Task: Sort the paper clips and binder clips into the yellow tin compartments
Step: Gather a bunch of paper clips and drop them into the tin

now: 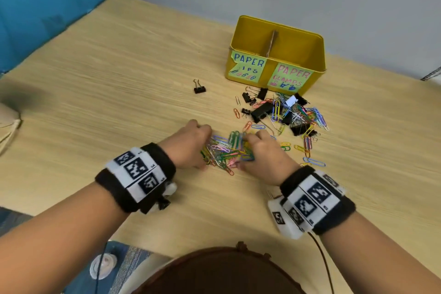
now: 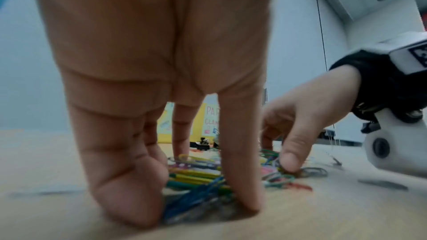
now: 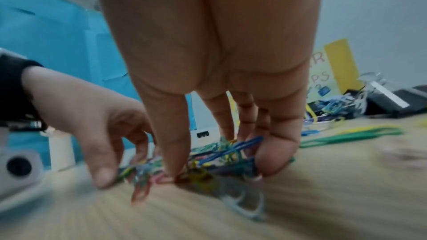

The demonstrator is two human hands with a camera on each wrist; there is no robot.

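Wooden table (image 1: 119,66), fingers (image 3: 175,152) (seemingly) amid paper clips (image 1: 226,150)

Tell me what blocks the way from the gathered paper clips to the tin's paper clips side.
Nothing visible does. Both hands cup the paper clips; the tin stands open beyond, and the mixed pile lies before its other half.

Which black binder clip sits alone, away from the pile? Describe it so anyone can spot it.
Start at the yellow tin box with the paper labels at the far right of the wooden table. Look left of its front corner, past the mixed pile of clips. There a small black binder clip with silver wire handles lies alone on bare wood, touching nothing.
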